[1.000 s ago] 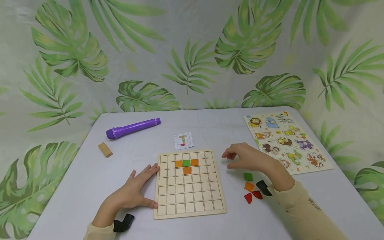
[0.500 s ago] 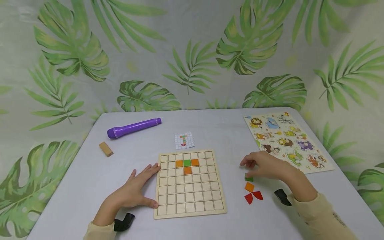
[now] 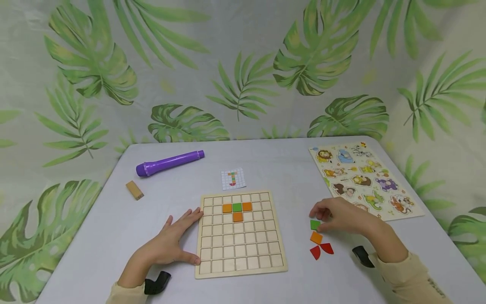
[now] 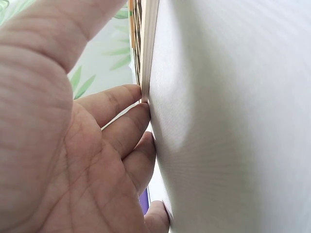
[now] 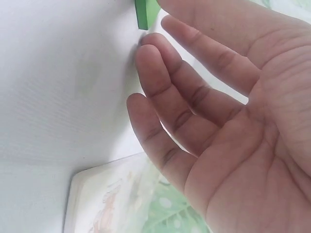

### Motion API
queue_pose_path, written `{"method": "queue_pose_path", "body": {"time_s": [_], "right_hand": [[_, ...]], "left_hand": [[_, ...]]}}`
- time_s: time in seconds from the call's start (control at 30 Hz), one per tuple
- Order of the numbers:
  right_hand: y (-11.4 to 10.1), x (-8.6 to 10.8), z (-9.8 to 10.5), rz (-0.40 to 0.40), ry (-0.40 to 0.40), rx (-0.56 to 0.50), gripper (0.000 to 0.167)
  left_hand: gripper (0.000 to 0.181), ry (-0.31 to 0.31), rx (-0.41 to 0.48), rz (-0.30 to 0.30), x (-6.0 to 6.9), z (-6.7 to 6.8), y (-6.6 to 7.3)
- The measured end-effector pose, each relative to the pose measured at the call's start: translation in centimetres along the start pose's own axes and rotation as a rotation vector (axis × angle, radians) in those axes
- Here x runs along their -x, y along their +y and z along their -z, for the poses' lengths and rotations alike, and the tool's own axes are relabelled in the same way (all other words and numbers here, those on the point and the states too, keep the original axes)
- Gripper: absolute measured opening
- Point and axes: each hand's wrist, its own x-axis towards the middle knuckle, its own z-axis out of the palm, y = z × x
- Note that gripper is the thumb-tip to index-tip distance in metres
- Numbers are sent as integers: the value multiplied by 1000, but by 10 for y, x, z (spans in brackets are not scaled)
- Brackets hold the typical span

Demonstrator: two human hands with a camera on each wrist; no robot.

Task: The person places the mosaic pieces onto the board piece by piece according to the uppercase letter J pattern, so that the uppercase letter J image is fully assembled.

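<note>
My left hand is spread at the left edge of a square wooden grid board, fingertips and thumb touching its rim. On the board lie a green tile, orange tiles on both sides of it and another orange tile below. My right hand, fingers loosely bent, hovers around a second green tile flat on the table, thumb at its right edge. In the right wrist view this green tile shows near the fingertips; no firm grip shows. Below it are an orange tile and two red quarter-round pieces.
A small pattern card lies behind the board. Farther left are a purple microphone and a small wooden block. An animal puzzle board occupies the table's right side. Leafy cloth hangs behind.
My right hand has moved right and toward me, down to the loose green tile. The left hand stays at the board's edge.
</note>
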Motion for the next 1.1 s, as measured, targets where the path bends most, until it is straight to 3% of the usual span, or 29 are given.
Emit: {"method": "queue_pose_path", "body": {"time_s": [0.53,1.1], "right_hand": [[3,-1,-2,9,16,-17,29],[2,-3,-5,46,54,46,25]], "left_hand": [[130,1,3,4,1,0,1],[129,3,7,-3,1,-1,0]]}}
